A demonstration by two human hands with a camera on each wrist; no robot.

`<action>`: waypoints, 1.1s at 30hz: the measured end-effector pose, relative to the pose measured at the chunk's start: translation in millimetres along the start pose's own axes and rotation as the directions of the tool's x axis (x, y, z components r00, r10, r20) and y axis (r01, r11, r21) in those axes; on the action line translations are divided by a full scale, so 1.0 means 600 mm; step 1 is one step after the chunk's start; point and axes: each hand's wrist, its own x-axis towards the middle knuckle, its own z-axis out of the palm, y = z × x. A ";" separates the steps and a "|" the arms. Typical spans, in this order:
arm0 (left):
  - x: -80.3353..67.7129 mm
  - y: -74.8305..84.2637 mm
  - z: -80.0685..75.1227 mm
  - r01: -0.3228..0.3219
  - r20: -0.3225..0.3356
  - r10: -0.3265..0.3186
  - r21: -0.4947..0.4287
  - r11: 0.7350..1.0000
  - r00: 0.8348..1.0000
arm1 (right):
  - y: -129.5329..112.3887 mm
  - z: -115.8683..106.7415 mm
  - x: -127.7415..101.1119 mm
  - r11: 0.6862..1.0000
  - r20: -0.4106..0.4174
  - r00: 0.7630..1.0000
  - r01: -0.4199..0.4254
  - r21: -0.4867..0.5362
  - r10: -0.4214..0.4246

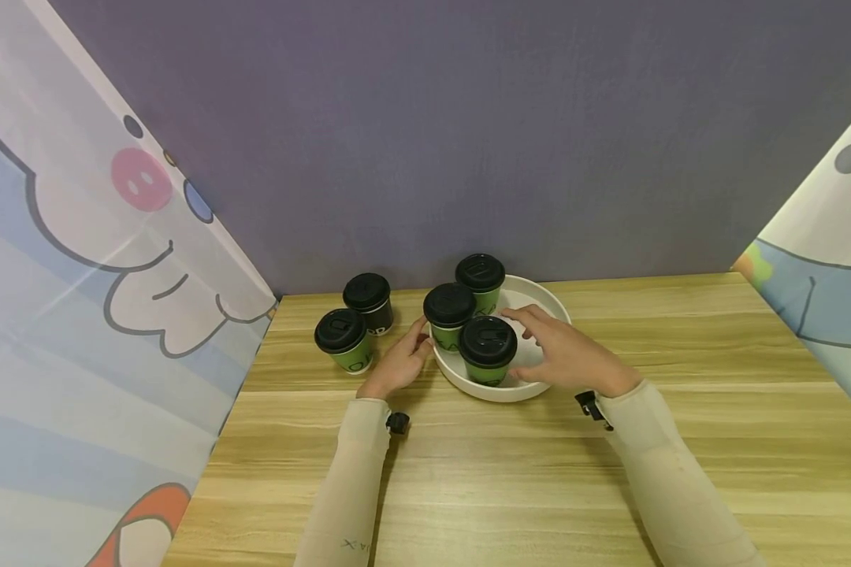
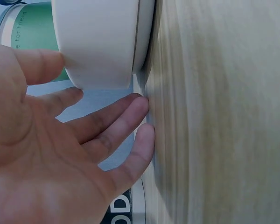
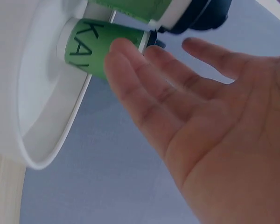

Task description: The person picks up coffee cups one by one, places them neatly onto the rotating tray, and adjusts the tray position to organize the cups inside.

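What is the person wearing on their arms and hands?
Both arms wear long, snug, pale beige sleeves reaching the wrists. The left sleeve carries a small dark printed mark low on the forearm. A small black device sits at each wrist. The left hand and right hand are bare, without gloves.

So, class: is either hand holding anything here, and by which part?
Nothing is held. The left hand, fingers straight, touches the white tray's outer wall; the right hand hovers open beside the nearest cup.
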 end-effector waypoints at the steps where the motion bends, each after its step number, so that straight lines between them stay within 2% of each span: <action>1: 0.000 -0.001 0.001 0.001 -0.004 -0.001 0.003 1.000 1.000 | 0.004 -0.003 0.000 1.000 -0.005 1.000 -0.005 -0.009 0.005; 10: 0.001 0.002 0.008 0.000 -0.071 0.002 0.024 1.000 0.997 | 0.049 -0.024 -0.006 0.998 -0.112 0.993 -0.046 -0.029 0.043; 16: 0.001 0.002 0.012 -0.018 -0.108 0.021 0.030 0.999 0.994 | 0.103 -0.025 -0.013 0.991 -0.153 0.979 -0.133 0.002 0.132; 21: 0.002 0.002 0.013 -0.032 -0.130 0.036 0.036 0.999 0.991 | 0.136 -0.023 -0.017 0.984 -0.156 0.972 -0.169 0.050 0.175; 27: 0.002 0.003 0.013 -0.036 -0.142 0.040 0.027 0.999 0.989 | 0.166 -0.009 -0.016 0.984 -0.168 0.971 -0.156 0.088 0.169; 33: 0.001 0.006 0.005 -0.061 -0.183 0.066 0.033 0.998 0.981 | 0.187 0.005 -0.013 0.980 -0.174 0.968 -0.165 0.111 0.183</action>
